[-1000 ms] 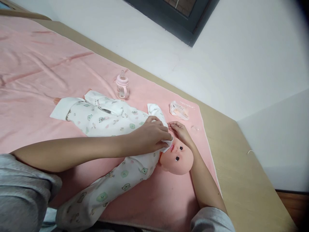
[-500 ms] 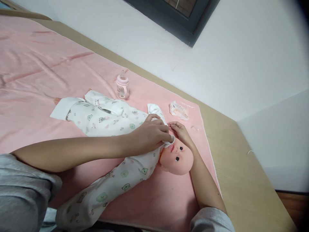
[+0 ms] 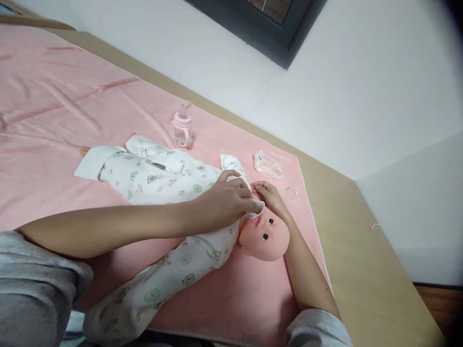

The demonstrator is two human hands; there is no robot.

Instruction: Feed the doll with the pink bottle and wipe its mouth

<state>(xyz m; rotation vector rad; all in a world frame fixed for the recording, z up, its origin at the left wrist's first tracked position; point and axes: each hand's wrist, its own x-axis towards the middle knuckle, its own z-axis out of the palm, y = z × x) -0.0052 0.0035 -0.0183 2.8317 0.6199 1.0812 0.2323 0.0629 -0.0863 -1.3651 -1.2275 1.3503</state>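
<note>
A baby doll point(image 3: 269, 246) in white printed pyjamas point(image 3: 188, 262) lies on its back, head to the right. My left hand point(image 3: 233, 197) reaches across its chest, with the fingers closed on a white wipe point(image 3: 257, 208). The wipe is pressed against the doll's cheek beside its mouth. On the far side of the head, my right hand point(image 3: 269, 195) rests with fingers stretched out along the doll's cheek and neck; it holds nothing visible, and part of the palm is hidden behind the head.
A pink baby bottle point(image 3: 183, 127) with a handle stands on the pink blanket point(image 3: 54, 106) beyond the doll. A small clear-and-white packet point(image 3: 267, 165) and a small transparent piece point(image 3: 291, 192) lie near the blanket's right edge. Wooden board point(image 3: 354, 241) borders it, against a white wall.
My left fingers and the wipe have shifted slightly to the right on the doll's cheek, and more of the wipe shows. My right hand and the doll stay in place.
</note>
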